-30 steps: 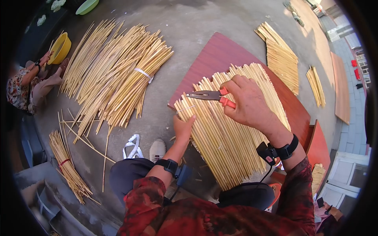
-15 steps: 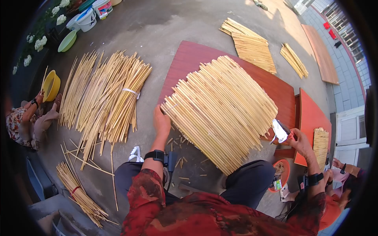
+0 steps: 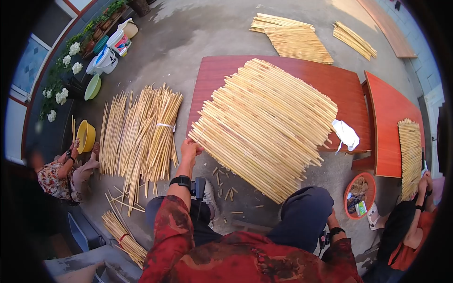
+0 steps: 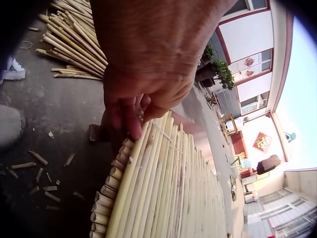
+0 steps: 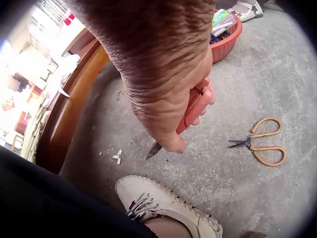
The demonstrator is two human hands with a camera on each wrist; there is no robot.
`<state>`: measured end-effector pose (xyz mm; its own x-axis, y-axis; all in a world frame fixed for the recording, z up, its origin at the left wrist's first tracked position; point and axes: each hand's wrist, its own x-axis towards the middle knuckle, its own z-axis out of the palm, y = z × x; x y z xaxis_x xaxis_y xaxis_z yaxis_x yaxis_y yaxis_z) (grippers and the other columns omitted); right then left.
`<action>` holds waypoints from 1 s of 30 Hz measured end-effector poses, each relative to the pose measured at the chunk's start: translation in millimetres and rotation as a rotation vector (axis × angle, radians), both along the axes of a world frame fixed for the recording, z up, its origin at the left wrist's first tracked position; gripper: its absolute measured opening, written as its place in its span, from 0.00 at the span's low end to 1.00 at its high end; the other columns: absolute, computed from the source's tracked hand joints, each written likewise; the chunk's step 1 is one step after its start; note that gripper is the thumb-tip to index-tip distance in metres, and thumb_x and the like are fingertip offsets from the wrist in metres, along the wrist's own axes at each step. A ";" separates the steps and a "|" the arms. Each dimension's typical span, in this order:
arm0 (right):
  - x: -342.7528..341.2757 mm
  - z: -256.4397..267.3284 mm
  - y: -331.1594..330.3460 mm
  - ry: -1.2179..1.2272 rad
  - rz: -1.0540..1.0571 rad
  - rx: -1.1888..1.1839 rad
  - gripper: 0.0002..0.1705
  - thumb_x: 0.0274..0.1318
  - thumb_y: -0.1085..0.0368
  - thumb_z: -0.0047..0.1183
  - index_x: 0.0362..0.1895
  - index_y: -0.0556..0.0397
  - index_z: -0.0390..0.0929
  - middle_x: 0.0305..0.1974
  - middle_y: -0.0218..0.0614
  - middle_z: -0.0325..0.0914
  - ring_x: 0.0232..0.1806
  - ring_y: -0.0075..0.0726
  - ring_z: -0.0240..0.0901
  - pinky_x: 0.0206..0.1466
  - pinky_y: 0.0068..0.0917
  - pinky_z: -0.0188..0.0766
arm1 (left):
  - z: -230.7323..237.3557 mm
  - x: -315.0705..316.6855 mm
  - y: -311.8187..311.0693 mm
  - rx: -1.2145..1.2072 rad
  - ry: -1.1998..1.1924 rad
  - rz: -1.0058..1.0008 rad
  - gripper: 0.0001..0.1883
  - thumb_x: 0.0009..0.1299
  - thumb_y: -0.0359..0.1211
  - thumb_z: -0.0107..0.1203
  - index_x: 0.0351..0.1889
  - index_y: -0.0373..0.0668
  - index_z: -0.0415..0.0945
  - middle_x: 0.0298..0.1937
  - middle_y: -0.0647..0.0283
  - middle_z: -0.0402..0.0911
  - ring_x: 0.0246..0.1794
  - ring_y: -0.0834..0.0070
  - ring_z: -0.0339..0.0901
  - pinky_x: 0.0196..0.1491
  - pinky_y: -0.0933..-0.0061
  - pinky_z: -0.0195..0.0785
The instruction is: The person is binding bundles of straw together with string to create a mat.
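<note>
A mat of reed stalks (image 3: 264,127) lies on the dark red table (image 3: 207,70) and reaches over its near edge. My left hand (image 3: 189,150) grips the mat's left corner, fingers at the stalk ends. In the left wrist view a thin tie (image 4: 162,130) crosses the stalks beside that hand. My right hand (image 3: 333,221) is lowered beside my right knee, away from the mat. Seen from the right wrist, it holds red-handled pliers (image 5: 194,106) low over the concrete floor, jaws pointing down. Yellow-handled scissors (image 5: 267,141) lie on the floor nearby.
A white cloth (image 3: 347,135) hangs by the mat's right side. An orange basket (image 3: 373,200) stands on the floor at right. Reed bundles (image 3: 141,137) lie at left, with cut pieces (image 3: 231,193) near my feet. Other people sit at both sides.
My right hand came off the mat's top with the pliers, swung right past the white cloth and dropped beside my knee. My left hand stays at the corner; the head view has shifted.
</note>
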<state>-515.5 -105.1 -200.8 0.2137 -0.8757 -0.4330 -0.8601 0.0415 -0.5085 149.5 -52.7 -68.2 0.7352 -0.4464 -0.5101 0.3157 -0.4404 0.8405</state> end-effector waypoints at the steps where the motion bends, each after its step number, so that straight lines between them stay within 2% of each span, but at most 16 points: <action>1: 1.1 -11.6 2.6 0.000 -0.017 0.020 0.17 0.43 0.62 0.53 0.39 0.57 0.74 0.29 0.47 0.75 0.33 0.42 0.74 0.40 0.32 0.68 | 4.5 1.1 2.1 -0.026 0.099 -0.002 0.18 0.59 0.26 0.48 0.49 0.40 0.64 0.35 0.61 0.77 0.24 0.76 0.76 0.26 0.75 0.70; 3: -0.5 -26.5 8.2 0.009 -0.047 0.059 0.17 0.43 0.62 0.53 0.39 0.57 0.74 0.29 0.47 0.75 0.34 0.42 0.74 0.40 0.32 0.68 | 6.9 3.9 7.3 -0.026 0.209 -0.026 0.20 0.62 0.30 0.50 0.53 0.42 0.62 0.38 0.62 0.77 0.30 0.74 0.76 0.33 0.70 0.71; 8: -12.7 -48.3 23.1 0.016 -0.082 0.119 0.18 0.43 0.62 0.53 0.40 0.57 0.74 0.30 0.47 0.75 0.34 0.43 0.73 0.40 0.32 0.68 | 5.7 2.9 19.6 0.046 0.238 0.023 0.24 0.61 0.32 0.54 0.54 0.38 0.61 0.39 0.58 0.76 0.32 0.68 0.75 0.38 0.65 0.71; 10: -14.3 -54.2 24.9 0.011 -0.089 0.140 0.18 0.43 0.63 0.53 0.40 0.57 0.74 0.30 0.47 0.75 0.34 0.43 0.73 0.40 0.32 0.68 | -1.3 9.2 24.2 0.005 0.262 -0.105 0.23 0.61 0.32 0.54 0.53 0.36 0.62 0.38 0.58 0.75 0.31 0.69 0.74 0.37 0.66 0.71; 11: -15.0 -55.6 25.0 0.012 -0.088 0.145 0.18 0.43 0.63 0.53 0.41 0.57 0.74 0.30 0.47 0.75 0.34 0.43 0.73 0.40 0.32 0.68 | 8.7 1.6 20.7 0.167 0.102 -0.119 0.17 0.61 0.32 0.53 0.46 0.37 0.68 0.33 0.60 0.75 0.25 0.72 0.73 0.33 0.70 0.72; 12: -15.8 -56.7 25.2 0.013 -0.089 0.151 0.18 0.44 0.63 0.53 0.41 0.57 0.74 0.31 0.47 0.75 0.34 0.43 0.73 0.40 0.32 0.68 | 8.3 1.5 22.8 0.172 0.104 -0.116 0.17 0.61 0.32 0.53 0.46 0.37 0.68 0.33 0.60 0.75 0.25 0.72 0.73 0.33 0.70 0.72; 14: -13.4 -57.2 20.9 0.000 -0.082 0.164 0.18 0.44 0.63 0.53 0.41 0.57 0.74 0.31 0.47 0.75 0.34 0.43 0.73 0.40 0.32 0.69 | 11.7 4.8 25.2 0.242 -0.019 -0.193 0.09 0.61 0.32 0.53 0.38 0.38 0.73 0.23 0.64 0.74 0.19 0.76 0.71 0.23 0.75 0.67; 15: -13.7 -54.6 19.0 -0.015 -0.080 0.167 0.18 0.44 0.63 0.53 0.41 0.57 0.73 0.31 0.47 0.75 0.34 0.43 0.73 0.40 0.32 0.69 | 13.0 6.5 24.4 0.235 -0.020 -0.189 0.09 0.61 0.32 0.53 0.38 0.38 0.73 0.23 0.64 0.74 0.19 0.76 0.71 0.23 0.75 0.67; 17: -15.2 -49.8 14.2 -0.035 -0.065 0.182 0.18 0.44 0.63 0.53 0.41 0.57 0.73 0.31 0.47 0.75 0.34 0.43 0.73 0.40 0.32 0.69 | 14.0 8.0 25.1 0.258 -0.316 -0.368 0.07 0.62 0.33 0.51 0.29 0.40 0.76 0.17 0.65 0.73 0.15 0.78 0.70 0.21 0.76 0.64; 18: -15.8 -46.8 9.4 -0.062 -0.050 0.191 0.18 0.44 0.63 0.53 0.42 0.57 0.73 0.32 0.47 0.75 0.34 0.43 0.73 0.40 0.32 0.69 | 14.7 9.9 25.2 0.250 -0.309 -0.366 0.07 0.62 0.33 0.51 0.29 0.40 0.76 0.17 0.65 0.73 0.15 0.78 0.70 0.21 0.76 0.64; 20: -13.1 -30.0 -7.6 -0.107 -0.003 0.204 0.18 0.44 0.63 0.53 0.42 0.57 0.73 0.32 0.47 0.75 0.34 0.44 0.73 0.40 0.32 0.69 | 25.0 8.8 19.0 0.294 -0.482 -0.509 0.09 0.62 0.36 0.51 0.29 0.39 0.76 0.17 0.62 0.74 0.15 0.76 0.71 0.22 0.74 0.63; 21: -8.1 -16.7 -21.1 -0.130 0.028 0.205 0.18 0.44 0.63 0.53 0.42 0.57 0.73 0.32 0.47 0.75 0.34 0.44 0.73 0.40 0.33 0.69 | 28.8 7.8 16.3 0.320 -0.602 -0.557 0.09 0.61 0.36 0.51 0.30 0.40 0.76 0.21 0.56 0.76 0.20 0.66 0.74 0.27 0.67 0.65; 22: 3.7 7.5 -41.7 -0.145 0.066 0.184 0.18 0.44 0.64 0.53 0.42 0.57 0.73 0.32 0.47 0.75 0.34 0.44 0.73 0.40 0.33 0.69 | 36.3 4.4 11.7 0.298 -0.593 -0.550 0.09 0.61 0.36 0.51 0.30 0.40 0.76 0.21 0.56 0.76 0.20 0.66 0.74 0.27 0.67 0.65; 24: 42.7 89.7 -78.3 -0.063 0.137 0.074 0.20 0.44 0.64 0.53 0.44 0.57 0.72 0.34 0.47 0.74 0.35 0.44 0.73 0.40 0.33 0.69 | 57.4 -3.7 7.8 0.335 -0.879 -0.720 0.09 0.60 0.35 0.51 0.31 0.40 0.75 0.24 0.53 0.76 0.27 0.56 0.74 0.31 0.60 0.66; 26: 98.7 199.0 -115.6 -0.003 0.146 -0.074 0.23 0.45 0.67 0.54 0.48 0.58 0.68 0.40 0.48 0.72 0.35 0.43 0.72 0.40 0.33 0.68 | 72.4 -7.7 1.7 0.352 -0.852 -0.698 0.08 0.58 0.34 0.51 0.30 0.40 0.76 0.28 0.51 0.76 0.33 0.52 0.73 0.35 0.58 0.65; 30: 216.2 376.6 -130.0 -0.010 0.453 -0.375 0.19 0.48 0.73 0.50 0.47 0.53 0.67 0.39 0.45 0.69 0.35 0.47 0.70 0.39 0.34 0.67 | 85.8 -8.4 3.3 0.346 -0.706 -0.841 0.09 0.57 0.34 0.50 0.28 0.39 0.77 0.30 0.50 0.77 0.33 0.54 0.74 0.36 0.59 0.66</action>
